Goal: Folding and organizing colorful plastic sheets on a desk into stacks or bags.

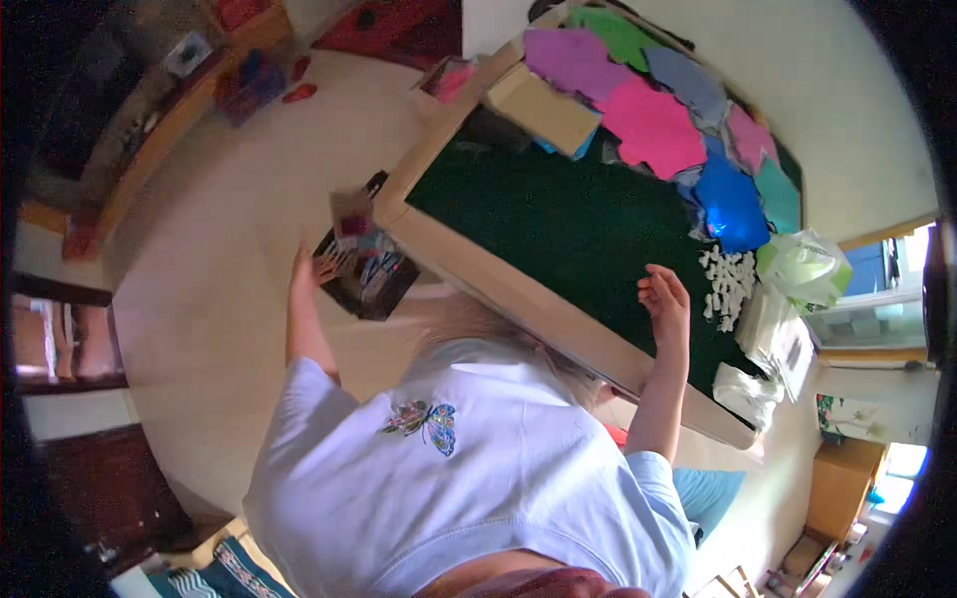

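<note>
The left hand point(304, 264) reached the dark pen box point(364, 261) at nine o'clock, fingers spread; the right hand point(666, 299) hovered open over the green counter point(558, 219).

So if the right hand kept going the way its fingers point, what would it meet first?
Probably bare green felt: the right hand hangs open over the table, fingers pointing up-picture. The blue sheet lies further off to the side; depth is unclear.
</note>
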`<state>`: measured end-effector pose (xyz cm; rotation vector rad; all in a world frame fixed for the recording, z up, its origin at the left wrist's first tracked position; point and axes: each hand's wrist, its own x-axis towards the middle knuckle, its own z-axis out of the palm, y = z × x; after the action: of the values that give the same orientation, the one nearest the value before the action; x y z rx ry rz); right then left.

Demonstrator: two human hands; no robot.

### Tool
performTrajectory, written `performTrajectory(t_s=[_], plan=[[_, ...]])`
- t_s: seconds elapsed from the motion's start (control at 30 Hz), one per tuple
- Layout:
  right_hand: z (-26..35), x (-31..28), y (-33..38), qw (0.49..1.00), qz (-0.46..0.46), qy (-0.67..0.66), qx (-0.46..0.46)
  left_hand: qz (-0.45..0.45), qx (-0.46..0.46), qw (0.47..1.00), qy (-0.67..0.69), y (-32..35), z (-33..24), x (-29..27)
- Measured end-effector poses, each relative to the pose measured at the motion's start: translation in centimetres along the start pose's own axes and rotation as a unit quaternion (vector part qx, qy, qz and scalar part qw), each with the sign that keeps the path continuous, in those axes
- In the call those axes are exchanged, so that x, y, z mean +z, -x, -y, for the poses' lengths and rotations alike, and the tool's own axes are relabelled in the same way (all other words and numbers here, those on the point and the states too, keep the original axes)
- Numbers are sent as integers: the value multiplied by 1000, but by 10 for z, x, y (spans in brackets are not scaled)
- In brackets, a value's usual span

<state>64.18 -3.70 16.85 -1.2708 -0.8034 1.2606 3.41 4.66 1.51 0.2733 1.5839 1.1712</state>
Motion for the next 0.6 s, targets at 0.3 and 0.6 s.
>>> performTrajectory(t_s=[0.3,0.6], plan=[[125,-61,-148,938,-15,272,-215,-48,314,948,18,63,-141,202],[180,-46,-341,759,20,532,-375,301,441,826,-180,183,-209,518]])
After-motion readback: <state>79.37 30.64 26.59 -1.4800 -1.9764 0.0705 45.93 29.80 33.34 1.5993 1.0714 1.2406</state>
